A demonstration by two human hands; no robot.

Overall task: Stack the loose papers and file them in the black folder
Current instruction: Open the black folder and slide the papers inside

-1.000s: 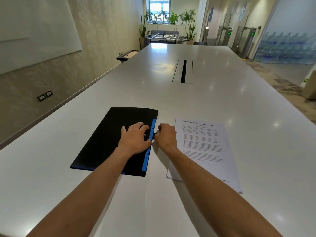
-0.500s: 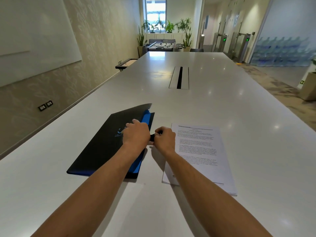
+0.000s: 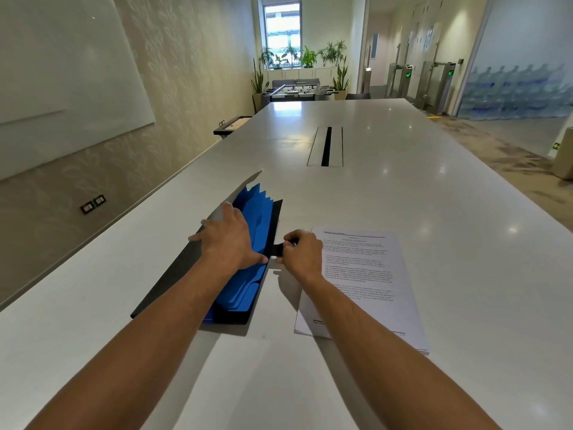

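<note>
My left hand [image 3: 228, 240] lifts the black folder [image 3: 173, 274] cover; right hand [image 3: 302, 251] pinches its strap [image 3: 277, 250], papers [image 3: 366, 283] waiting at three o'clock.

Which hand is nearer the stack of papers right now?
Right. The right hand pinches the folder's black tab right at the stack of papers' left edge; the left hand lifts the black folder's cover, farther left.
</note>
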